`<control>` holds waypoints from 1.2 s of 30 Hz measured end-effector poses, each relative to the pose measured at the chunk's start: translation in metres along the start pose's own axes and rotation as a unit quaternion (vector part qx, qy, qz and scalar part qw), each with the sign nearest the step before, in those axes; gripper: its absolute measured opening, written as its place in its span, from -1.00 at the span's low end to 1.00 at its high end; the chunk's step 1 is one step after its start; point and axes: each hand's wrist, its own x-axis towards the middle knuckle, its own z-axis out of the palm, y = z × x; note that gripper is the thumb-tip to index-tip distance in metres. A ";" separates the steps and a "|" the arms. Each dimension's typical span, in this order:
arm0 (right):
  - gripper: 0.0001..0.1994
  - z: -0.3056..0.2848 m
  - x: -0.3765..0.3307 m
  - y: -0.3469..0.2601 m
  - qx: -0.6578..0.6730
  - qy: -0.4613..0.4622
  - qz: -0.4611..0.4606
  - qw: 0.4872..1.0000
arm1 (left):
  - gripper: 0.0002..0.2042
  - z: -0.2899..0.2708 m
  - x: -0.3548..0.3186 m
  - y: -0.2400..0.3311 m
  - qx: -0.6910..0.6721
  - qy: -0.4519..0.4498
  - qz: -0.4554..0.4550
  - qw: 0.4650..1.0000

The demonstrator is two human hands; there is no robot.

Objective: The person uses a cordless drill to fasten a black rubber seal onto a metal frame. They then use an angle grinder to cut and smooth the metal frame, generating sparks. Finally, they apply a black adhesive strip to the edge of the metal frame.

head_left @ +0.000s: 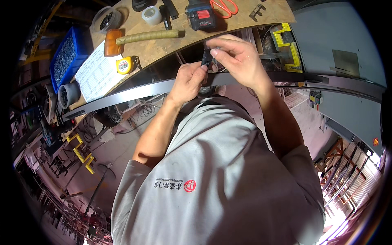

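Note:
My left hand [188,81] is closed round a small black part [207,58], its thumb pressed on the near end. The part has a pale mark on its face; its kind does not show clearly. Just beyond and to the right, my right hand [241,60] has its thumb and forefinger drawn together at the part's far end. Whatever may be between those fingertips is too small to make out. Both hands are above a long dark grey metal profile [151,89], which runs across in front of my body.
The wooden bench holds a mallet [114,42], a tape measure [124,65], a printed sheet [102,73], a tape roll [152,15], a power tool battery [203,18] and red-handled scissors [226,8]. A blue bin [67,55] of small fasteners stands left. Yellow stepped brackets [292,53] are at right.

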 end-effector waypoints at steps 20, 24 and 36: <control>-0.85 0.012 -0.004 0.002 -0.078 0.027 0.012 0.997 | -0.68 0.006 -0.004 -0.006 0.008 0.050 -0.001 0.999; -0.86 0.011 -0.009 0.017 0.028 0.033 0.030 0.999 | -0.71 0.006 -0.004 0.004 0.053 0.053 0.003 0.997; -0.84 0.010 -0.017 0.022 0.159 0.016 0.120 0.980 | -0.72 0.007 -0.005 0.002 0.038 0.055 0.020 0.998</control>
